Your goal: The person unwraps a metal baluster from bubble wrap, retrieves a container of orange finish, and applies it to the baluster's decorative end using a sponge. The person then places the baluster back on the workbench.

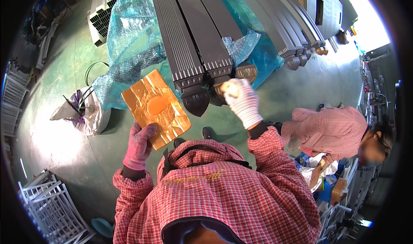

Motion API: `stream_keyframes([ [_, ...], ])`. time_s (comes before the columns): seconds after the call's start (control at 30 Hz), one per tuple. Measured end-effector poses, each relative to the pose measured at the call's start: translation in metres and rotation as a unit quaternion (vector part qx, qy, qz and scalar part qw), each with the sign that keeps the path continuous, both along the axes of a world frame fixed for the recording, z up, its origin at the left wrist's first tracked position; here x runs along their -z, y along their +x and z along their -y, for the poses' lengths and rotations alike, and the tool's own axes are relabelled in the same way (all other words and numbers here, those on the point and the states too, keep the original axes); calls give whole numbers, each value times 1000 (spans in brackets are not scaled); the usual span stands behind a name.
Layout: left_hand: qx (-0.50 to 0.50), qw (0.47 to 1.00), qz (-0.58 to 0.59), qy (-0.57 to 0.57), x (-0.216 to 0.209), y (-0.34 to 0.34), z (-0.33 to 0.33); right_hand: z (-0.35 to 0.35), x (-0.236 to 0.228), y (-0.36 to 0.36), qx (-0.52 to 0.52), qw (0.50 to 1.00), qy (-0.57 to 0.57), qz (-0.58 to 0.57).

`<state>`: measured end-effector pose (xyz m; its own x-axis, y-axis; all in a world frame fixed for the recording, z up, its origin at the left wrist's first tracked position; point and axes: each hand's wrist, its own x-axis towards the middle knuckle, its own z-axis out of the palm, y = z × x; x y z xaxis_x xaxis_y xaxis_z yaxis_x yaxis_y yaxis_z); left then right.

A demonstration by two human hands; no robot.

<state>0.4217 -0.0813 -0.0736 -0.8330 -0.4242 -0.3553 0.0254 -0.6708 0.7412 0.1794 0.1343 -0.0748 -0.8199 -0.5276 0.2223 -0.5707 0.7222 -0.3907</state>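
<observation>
My left hand [140, 143], in a pink glove, grips the near corner of a flat board [144, 89] coated in shiny gold, with a puddle of orange-gold paint [158, 104] on it. My right hand [245, 103], in a white striped glove, is closed around a pale, sponge-like pad [230, 89]. It is at the carved ends of long dark grey posts [204, 24], beside or touching them; which, I cannot tell. One carved end [246, 73] shows gold on its relief. The neighbouring knob [195, 104] looks dark.
Blue bubble wrap [133, 41] lies under the posts. More posts with carved ends [292, 59] extend at the right. A co-worker in a checked jacket [331, 125] bends close on my right. A white sack [88, 112] and metal frames [53, 209] stand at left.
</observation>
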Motion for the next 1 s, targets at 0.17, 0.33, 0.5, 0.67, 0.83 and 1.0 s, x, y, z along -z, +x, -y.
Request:
stream_keyframes([
  [0.17, 15, 1000, -2, -3, -6, -2, -3, -11, -6, -25, 109, 994, 13, 16],
  [0.33, 9, 1000, 0, -22, 1, -5, -9, 8, 10, 4, -3, 1000, 14, -1],
  [0.5, 26, 999, -4, 22, 2, -1, -8, -25, -6, -23, 138, 989, 57, 17],
  [0.67, 58, 997, -32, 40, -2, -15, -13, 10, -42, 33, -46, 981, -185, 39],
  [0.83, 86, 995, -32, 45, -1, -17, -16, 50, -87, 69, -209, 973, -95, 17],
  [1.0, 103, 994, -28, 36, 3, -20, -21, 41, -98, 66, -196, 975, 88, 58],
])
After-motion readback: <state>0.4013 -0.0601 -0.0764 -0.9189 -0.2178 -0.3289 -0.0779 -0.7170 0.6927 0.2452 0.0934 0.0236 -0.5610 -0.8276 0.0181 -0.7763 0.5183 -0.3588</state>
